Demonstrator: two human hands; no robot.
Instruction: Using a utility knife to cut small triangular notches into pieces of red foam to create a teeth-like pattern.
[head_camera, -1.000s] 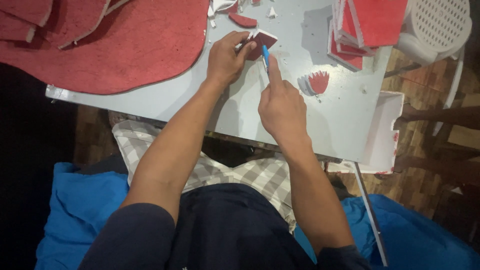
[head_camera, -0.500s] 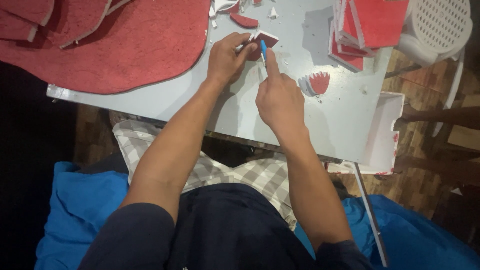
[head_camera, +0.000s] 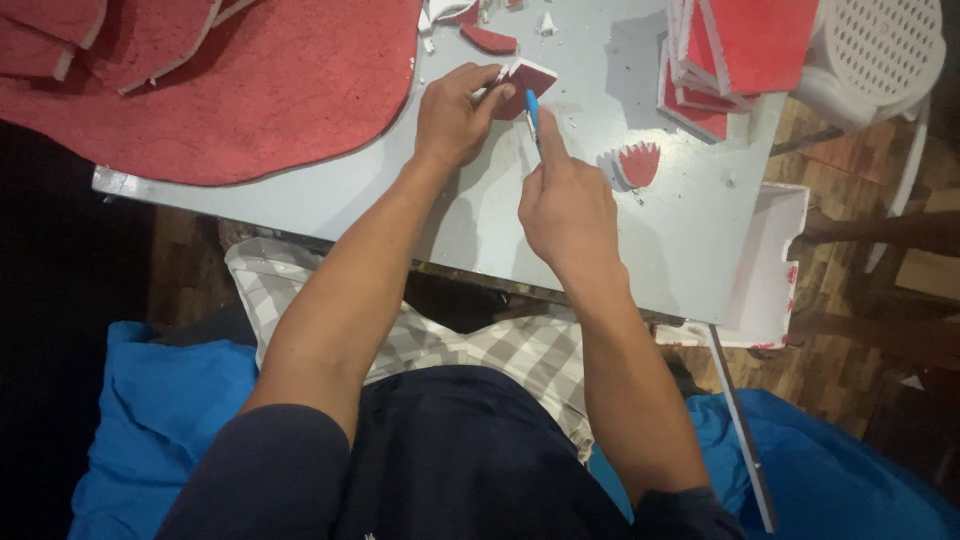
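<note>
- Small red foam piece (head_camera: 525, 85) with a white edge: lying on the grey table (head_camera: 480, 225) near its far side, between the two hands.
- Left hand (head_camera: 452, 118): fingers closing together on the foam piece, pinching its left edge and pressing it to the tabletop.
- Right hand (head_camera: 566, 200): fingers wrapping tightly around a blue-handled cutter (head_camera: 532, 108), its tip meeting the foam piece.
- Curved red offcut (head_camera: 489, 40) and white crumbs: lying just beyond the foam piece.
- Scalloped red-and-white cutout (head_camera: 634, 166): resting on the table just right of the right hand.
- Stack of red-faced foam squares (head_camera: 740, 55): sitting at the far right corner.
- Large red foam sheet (head_camera: 250, 90): covering the table's left part, smaller red pieces overlapping on top of it.
- White tray (head_camera: 765, 270): hanging off the table's right edge.
- White perforated plastic chair (head_camera: 880, 60): standing beyond the right corner, on a wooden floor (head_camera: 860, 330).
- Checked cloth (head_camera: 480, 350) and blue fabric (head_camera: 150, 410): lying under the seated person.
</note>
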